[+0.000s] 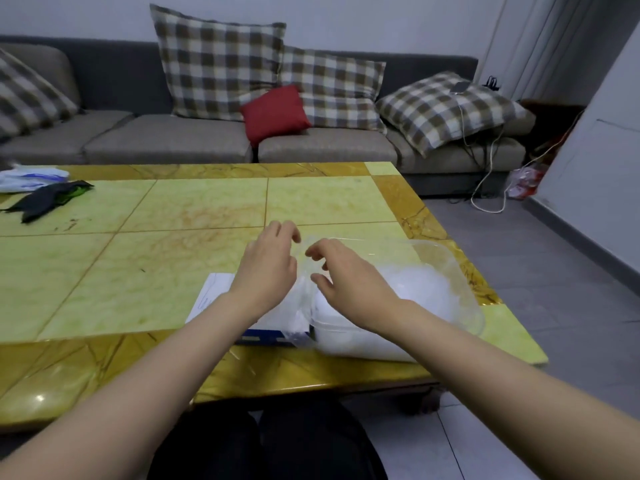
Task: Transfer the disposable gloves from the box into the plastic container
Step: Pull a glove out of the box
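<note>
A white and blue glove box (217, 295) lies near the table's front edge, partly under my left forearm. Right beside it stands a clear plastic container (455, 271) with a heap of whitish disposable gloves (415, 289) inside. A thin see-through glove (304, 299) rises from the box between my hands. My left hand (268, 268) hovers over the box with curled fingers pinching the film. My right hand (349, 282) reaches over the container's left end, fingers and thumb loosely curled and apart, next to the film.
The yellow tiled table (156, 216) carries a black cloth (48, 199) and a white plastic bag (31, 178) at the far left. A grey sofa (173, 140) with checked cushions stands behind it. Cables (485, 188) lie on the floor at right.
</note>
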{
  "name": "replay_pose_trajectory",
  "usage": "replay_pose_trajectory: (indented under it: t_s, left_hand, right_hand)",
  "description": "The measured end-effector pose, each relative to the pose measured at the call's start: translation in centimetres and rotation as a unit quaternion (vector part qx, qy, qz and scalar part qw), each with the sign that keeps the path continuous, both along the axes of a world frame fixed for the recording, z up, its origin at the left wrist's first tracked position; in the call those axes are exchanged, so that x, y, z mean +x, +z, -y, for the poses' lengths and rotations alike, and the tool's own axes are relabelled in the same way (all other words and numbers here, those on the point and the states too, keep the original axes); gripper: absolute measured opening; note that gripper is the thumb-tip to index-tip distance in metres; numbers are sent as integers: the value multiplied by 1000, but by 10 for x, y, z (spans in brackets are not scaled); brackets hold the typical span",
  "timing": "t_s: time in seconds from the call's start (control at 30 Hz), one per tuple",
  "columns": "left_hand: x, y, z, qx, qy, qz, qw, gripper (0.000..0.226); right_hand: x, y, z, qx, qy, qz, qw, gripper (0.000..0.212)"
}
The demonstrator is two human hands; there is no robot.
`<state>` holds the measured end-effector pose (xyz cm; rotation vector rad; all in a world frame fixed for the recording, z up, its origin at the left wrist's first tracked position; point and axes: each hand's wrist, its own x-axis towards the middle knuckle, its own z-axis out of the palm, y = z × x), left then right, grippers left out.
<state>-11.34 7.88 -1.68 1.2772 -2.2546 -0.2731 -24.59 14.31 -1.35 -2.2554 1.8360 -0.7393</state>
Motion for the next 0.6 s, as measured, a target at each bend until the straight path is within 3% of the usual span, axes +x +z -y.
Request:
replay_pose_trajectory:
  t_s: [0.13,0.27,0.43,0.6]
  left_hand:
    - [30,-29,2,119,4,81,990,38]
    - [41,-48,-1,154,-2,158,975,44]
    - [48,-55,-10,161,-14,154,975,43]
    - [50,-56,-11,183,-16,141,973,39]
  right_hand:
    - [28,-8,7,47,6,-62,997,44]
    - [39,-10,11,54,-19,-144,988,40]
    - [47,-11,13,49,-42,-193,979,20]
    - [48,-8,7,31,-46,-163,985,25]
